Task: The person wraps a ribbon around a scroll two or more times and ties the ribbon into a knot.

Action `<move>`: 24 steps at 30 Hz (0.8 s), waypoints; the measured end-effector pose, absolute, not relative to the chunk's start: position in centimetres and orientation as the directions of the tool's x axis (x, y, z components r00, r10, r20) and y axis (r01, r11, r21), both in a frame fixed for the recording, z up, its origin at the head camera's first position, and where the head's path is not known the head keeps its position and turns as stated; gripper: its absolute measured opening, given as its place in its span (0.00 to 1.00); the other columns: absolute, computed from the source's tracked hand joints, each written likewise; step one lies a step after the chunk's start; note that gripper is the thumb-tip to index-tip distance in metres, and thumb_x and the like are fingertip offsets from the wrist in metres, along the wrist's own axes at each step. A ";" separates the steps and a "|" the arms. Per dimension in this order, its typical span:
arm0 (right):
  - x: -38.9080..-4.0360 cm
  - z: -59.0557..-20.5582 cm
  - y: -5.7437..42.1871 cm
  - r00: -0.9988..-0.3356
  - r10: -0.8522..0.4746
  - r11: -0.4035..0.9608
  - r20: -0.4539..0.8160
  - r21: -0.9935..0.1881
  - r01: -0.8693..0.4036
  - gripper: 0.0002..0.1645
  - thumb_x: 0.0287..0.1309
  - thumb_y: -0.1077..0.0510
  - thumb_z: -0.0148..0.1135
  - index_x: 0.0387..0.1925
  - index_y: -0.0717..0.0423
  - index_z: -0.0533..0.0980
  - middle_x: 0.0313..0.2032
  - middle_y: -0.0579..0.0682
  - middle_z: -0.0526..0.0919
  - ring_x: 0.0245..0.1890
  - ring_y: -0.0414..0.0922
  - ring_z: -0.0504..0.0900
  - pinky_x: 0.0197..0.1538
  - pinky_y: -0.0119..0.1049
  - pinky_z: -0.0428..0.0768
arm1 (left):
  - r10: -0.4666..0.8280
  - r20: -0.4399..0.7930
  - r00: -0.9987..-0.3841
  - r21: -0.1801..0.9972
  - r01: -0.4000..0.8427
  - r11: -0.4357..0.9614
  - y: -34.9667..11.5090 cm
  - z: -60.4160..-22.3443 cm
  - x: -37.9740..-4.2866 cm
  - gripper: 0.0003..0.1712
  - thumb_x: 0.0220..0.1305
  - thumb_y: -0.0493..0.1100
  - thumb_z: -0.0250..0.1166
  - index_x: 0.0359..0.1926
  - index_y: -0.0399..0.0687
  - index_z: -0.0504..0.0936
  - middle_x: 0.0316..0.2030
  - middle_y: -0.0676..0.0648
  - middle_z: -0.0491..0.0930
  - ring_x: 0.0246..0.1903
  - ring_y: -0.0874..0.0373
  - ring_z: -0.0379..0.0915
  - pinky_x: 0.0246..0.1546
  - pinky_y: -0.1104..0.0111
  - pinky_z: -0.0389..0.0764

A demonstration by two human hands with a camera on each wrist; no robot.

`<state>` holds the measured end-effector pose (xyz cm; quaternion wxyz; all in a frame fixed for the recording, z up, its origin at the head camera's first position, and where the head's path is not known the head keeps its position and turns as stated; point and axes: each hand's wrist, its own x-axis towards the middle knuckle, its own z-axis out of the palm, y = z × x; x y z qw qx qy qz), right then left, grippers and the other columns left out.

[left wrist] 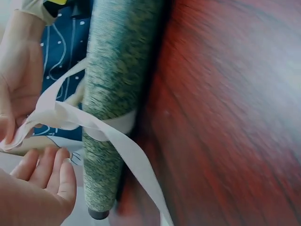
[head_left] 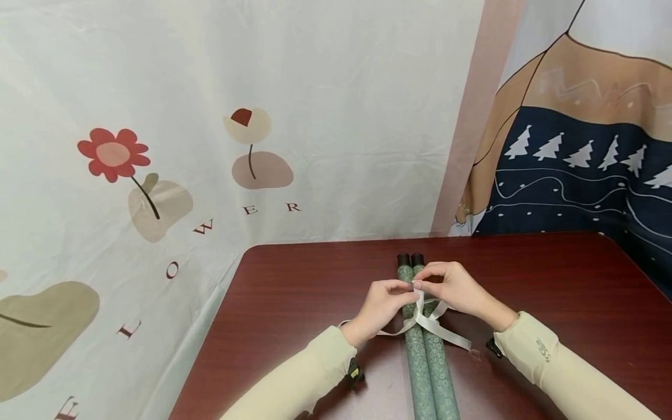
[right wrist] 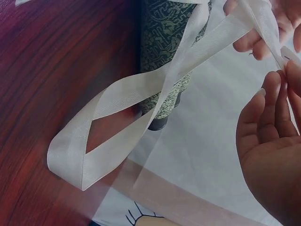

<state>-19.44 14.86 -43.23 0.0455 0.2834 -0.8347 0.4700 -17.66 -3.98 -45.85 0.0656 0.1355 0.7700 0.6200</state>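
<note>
Two green patterned rolls [head_left: 417, 356] with black end caps lie side by side on the table. A white ribbon [head_left: 446, 333] is looped around them, with a frayed end trailing right. Between thumb and fingers my right hand [head_left: 455, 289] pinches the upper end of this ribbon, above the rolls. My left hand [head_left: 382, 304] is close by on the left, its thumb and index finger apart beside the upright strip. In the left wrist view, the left hand's [left wrist: 40, 193] other fingers are loosely bent below the ribbon. A wide ribbon loop [right wrist: 66, 160] hangs out in the right wrist view.
The dark red tabletop [head_left: 304, 286] extends on both sides of the rolls. Behind it hangs a pale printed cloth [head_left: 341, 116] with flowers and letters. A navy section with white trees [head_left: 577, 169] is at the right. Each wrist carries a small black device [head_left: 493, 348].
</note>
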 end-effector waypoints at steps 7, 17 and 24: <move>-17.8 -40.8 14.3 -0.813 -0.452 0.354 0.367 -0.763 -0.541 0.05 0.51 0.65 0.66 0.32 0.57 0.83 0.30 0.50 0.83 0.32 0.44 0.77 0.31 0.40 0.79 | 0.353 0.075 -0.933 0.967 0.154 0.204 -3.5 -45.2 -18.0 0.09 0.55 0.43 0.69 0.38 0.46 0.87 0.35 0.49 0.86 0.36 0.65 0.76 0.36 0.72 0.77; -18.1 -44.5 15.8 -0.873 -0.391 0.384 0.291 -0.811 -0.442 0.06 0.53 0.56 0.68 0.35 0.47 0.80 0.28 0.45 0.81 0.28 0.41 0.77 0.25 0.34 0.78 | 0.352 0.119 -0.928 0.964 0.192 0.181 -3.6 -42.7 -16.3 0.08 0.57 0.36 0.66 0.33 0.33 0.85 0.32 0.38 0.84 0.30 0.66 0.73 0.28 0.79 0.71; -16.9 -45.8 16.2 -0.832 -0.490 0.472 0.261 -0.723 -0.504 0.04 0.49 0.56 0.69 0.28 0.44 0.81 0.22 0.38 0.79 0.23 0.38 0.75 0.24 0.33 0.77 | 0.317 0.107 -0.943 0.971 0.167 0.169 -3.5 -42.7 -16.1 0.08 0.55 0.34 0.66 0.34 0.31 0.85 0.31 0.36 0.84 0.28 0.67 0.73 0.27 0.80 0.72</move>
